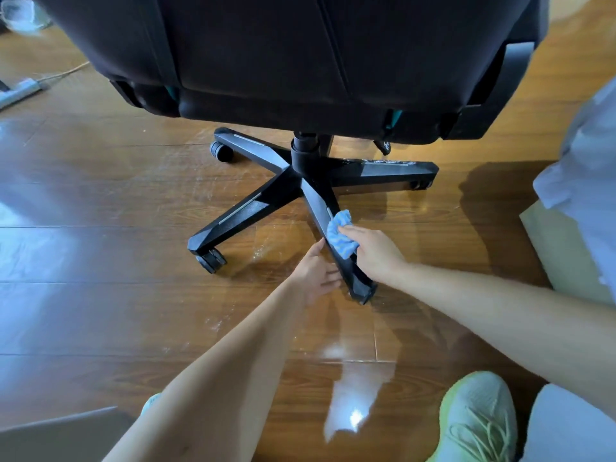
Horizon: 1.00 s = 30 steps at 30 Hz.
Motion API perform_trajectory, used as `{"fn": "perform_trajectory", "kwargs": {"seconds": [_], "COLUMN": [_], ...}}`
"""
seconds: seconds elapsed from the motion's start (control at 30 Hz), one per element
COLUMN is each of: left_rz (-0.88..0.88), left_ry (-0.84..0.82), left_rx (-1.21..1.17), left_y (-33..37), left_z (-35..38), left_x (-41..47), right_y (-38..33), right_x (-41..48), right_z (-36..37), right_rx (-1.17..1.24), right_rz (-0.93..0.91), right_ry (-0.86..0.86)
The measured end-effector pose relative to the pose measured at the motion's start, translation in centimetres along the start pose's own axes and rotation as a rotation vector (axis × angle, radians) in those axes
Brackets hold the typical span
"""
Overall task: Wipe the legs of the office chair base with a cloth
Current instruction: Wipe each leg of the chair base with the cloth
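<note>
Your shoe [476, 418] is planted on the wooden floor [100, 311] at the near right, so your crouch leaves little room to shift. Ahead of it, your left hand [316, 271] lies with straight, closed fingers against the left flank of the nearest leg [358, 285], bracing it. Your right hand [373, 251] curls its fingers round the bunched blue cloth [340, 233] and presses it onto the top of that leg, about midway along.

The cloth is soft and light and should fold to the leg's angled faces, so keep it wadded in the palm. The leg looks stiff and hard, but the chair base [303, 165] rides on castors [211, 260], so expect it to roll or swivel under a push.

Beyond, the seat [300, 61] overhangs the hub and far legs, crowding your reach. A power strip [20, 91] lies at the floor's far left, well apart.
</note>
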State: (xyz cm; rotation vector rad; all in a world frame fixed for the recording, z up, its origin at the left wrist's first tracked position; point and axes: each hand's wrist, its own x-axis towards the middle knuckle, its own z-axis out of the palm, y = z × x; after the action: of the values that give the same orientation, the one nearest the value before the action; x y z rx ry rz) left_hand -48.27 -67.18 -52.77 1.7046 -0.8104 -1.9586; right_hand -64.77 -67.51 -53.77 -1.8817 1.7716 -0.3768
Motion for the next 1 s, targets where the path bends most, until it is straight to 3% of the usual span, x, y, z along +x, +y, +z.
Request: {"fn": "perform_trajectory", "kwargs": {"seconds": [0.2,0.43,0.7,0.83,1.0], "left_rz": [-0.007,-0.015,-0.006,-0.052,-0.057], "left_ry": [-0.065,-0.070,-0.076,-0.049,-0.100], "left_rx": [-0.034,-0.071,-0.105,-0.164,-0.148], "left_y": [-1.0,-0.9,-1.0,-1.6,-1.6], "left_z": [-0.7,-0.9,-1.9,-3.1,-5.0], "left_x": [0.5,0.5,0.8,0.8,0.6], "right_y": [1.3,-0.8,3.4,1.7,-2.2], "right_x": [-7.5,1.1,-10.2,-8.6,-1.7], "right_z": [2.2,-0.1,3.1,3.8,3.5], "right_rx": [-0.053,0.039,-0.207,-0.157,0.046], "right_rz": [-0.051,0.020,-0.203,-0.237,-0.045], "right_ry": [0.024,0.066,-0.077,-0.050,0.043]}}
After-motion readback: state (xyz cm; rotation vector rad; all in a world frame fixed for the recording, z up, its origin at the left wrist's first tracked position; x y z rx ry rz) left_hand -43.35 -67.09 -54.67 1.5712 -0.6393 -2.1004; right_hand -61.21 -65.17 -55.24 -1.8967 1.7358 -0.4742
